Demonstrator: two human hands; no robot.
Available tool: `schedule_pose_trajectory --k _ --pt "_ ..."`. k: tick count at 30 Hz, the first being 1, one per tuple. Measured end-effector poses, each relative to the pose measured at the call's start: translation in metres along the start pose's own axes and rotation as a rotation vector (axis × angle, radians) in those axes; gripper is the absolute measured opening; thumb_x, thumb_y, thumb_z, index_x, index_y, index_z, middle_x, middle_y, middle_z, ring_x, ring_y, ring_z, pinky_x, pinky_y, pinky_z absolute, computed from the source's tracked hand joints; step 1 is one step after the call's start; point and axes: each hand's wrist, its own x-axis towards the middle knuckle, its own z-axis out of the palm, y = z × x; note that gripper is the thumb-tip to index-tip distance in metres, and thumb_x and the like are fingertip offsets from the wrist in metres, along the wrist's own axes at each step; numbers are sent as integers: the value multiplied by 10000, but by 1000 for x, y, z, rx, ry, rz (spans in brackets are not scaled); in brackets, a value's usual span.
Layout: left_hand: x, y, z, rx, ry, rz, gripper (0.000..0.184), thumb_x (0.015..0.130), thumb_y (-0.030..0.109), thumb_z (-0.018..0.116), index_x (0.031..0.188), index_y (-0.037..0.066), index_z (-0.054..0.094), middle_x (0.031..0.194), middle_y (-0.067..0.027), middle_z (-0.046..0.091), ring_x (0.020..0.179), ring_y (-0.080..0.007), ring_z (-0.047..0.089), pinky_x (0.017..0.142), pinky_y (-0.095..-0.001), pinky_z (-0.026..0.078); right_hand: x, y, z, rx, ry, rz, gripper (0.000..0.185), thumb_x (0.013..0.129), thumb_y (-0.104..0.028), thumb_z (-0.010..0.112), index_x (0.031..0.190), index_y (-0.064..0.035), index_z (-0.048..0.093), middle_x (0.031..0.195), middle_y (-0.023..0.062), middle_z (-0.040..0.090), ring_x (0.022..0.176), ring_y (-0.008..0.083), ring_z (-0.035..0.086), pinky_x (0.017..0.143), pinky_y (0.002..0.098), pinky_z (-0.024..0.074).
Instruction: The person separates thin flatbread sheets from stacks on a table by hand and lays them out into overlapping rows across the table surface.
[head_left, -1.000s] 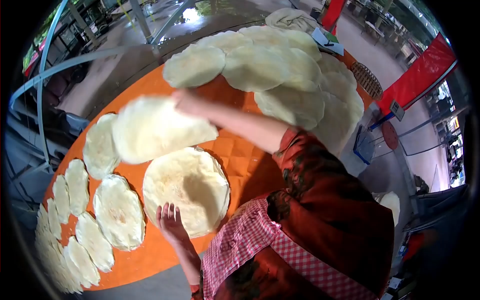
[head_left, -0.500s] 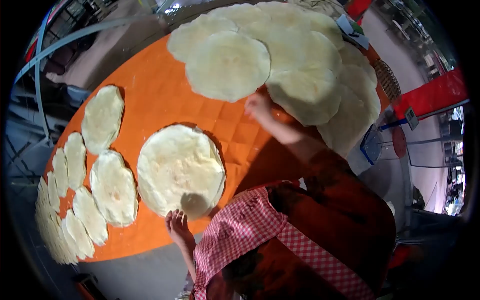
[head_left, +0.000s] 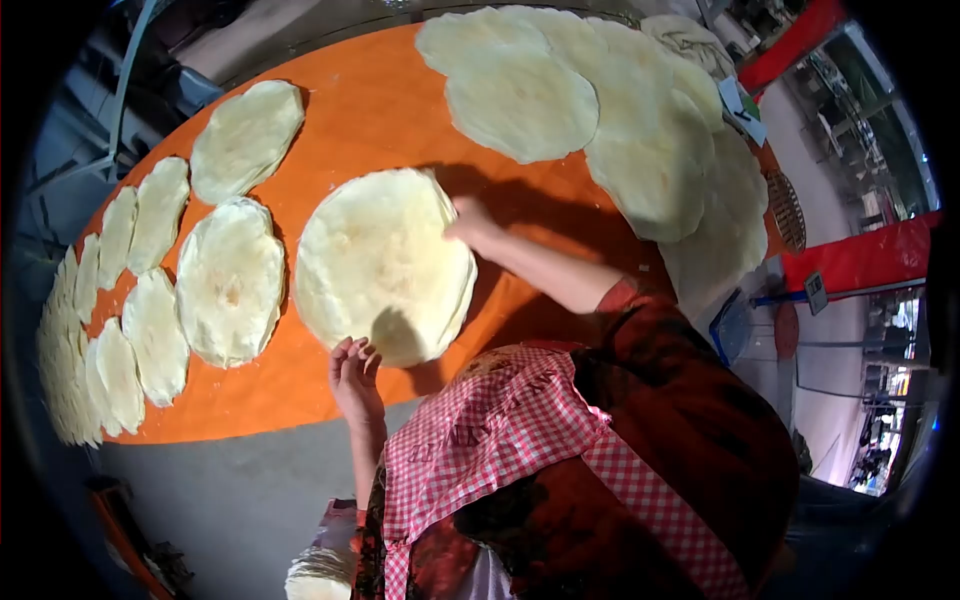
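Pale, round stack of thin dough sheets (head_left: 375, 260) on the orange, curved-edged table (head_left: 250, 395)

Right hand (head_left: 468, 225) is placed at its edge, grip hidden; left hand (head_left: 355, 375) is held nearby, fingers parted; stuck sheets could be torn.

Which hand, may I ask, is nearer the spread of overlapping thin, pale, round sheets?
Right. The right hand is at the pale round sheet stack, toward the spread; the left hand is farther, by the stack's near edge.

I count one bench (head_left: 345, 85), one middle pile of flat rounds (head_left: 385, 255), one woven tray (head_left: 787, 212). The overlapping rounds (head_left: 640, 110) at upper right I cannot count surely.
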Motion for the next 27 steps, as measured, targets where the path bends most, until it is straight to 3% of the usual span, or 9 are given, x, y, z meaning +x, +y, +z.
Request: schedule_pose_trajectory --k 3,7,10,12,14,15,17,23,27 --pt "9 23 8 -39 -34 9 245 891 43 486 1133 16 510 1024 -118 622 919 -229 613 804 -353 511 22 -120 -4 -237 -82 -165 214 662 21 598 873 27 631 823 131 671 757 216 654 681 356 524" --pt "40 38 9 -370 -250 -147 369 935 346 519 1189 79 508 1244 -147 527 1123 -314 534 904 -445 477 -52 -270 22 -690 -128 -589 213 698 -39 587 904 -42 642 745 134 665 685 264 663 632 376 511" --pt "38 51 30 -575 -466 -193 519 903 527 497 1225 121 505 1315 -147 470 1215 -352 462 966 -513 431 -117 -263 61 -982 -155 -924 101 688 -59 601 781 -46 566 716 140 606 689 361 618 611 455 496" --pt "43 44 27 -690 -565 -168 642 889 625 420 1322 153 446 1354 -128 460 1235 -345 450 999 -549 397 -143 -209 91 -893 -159 -1063 168 695 -42 605 848 -37 537 827 133 570 773 350 593 642 440 504" --pt "40 40 27 -749 -469 -157 717 892 654 367 1392 140 374 1399 -112 432 1229 -318 457 1019 -491 395 -146 -140 114 -993 -261 -995 226 706 -48 624 908 -27 526 933 152 542 909 345 560 650 439 509" --pt "44 33 21 -738 -450 -130 739 889 656 378 1393 115 368 1397 -107 431 1238 -314 445 1040 -449 378 -146 -111 122 -1012 -433 -781 441 671 -137 713 1049 -9 527 1052 197 500 1070 366 483 861 492 449" --pt "55 2 1 -687 -400 -168 755 885 663 385 1404 115 349 1409 -101 415 1263 -313 417 1061 -447 352 -146 -80 126 -945 -551 -554 604 719 -230 713 1223 -16 455 1166 216 467 1187 380 413 953 521 388" --pt "52 -13 -9 -594 -314 -186 768 895 661 363 1425 108 305 1425 -109 389 1288 -316 387 1070 -444 338 -115 -42 135 -786 -491 -356 761 771 -412 659 1360 -39 355 1401 223 346 1316 383 320 1046 506 314" --pt "46 -2 3 -494 -247 -179 780 899 665 342 1428 95 288 1424 -120 384 1290 -318 384 1075 -442 331 -124 -53 132 -920 -484 -454 789 800 -460 625 1397 -45 319 1454 207 306 1351 367 292 1079 484 285"
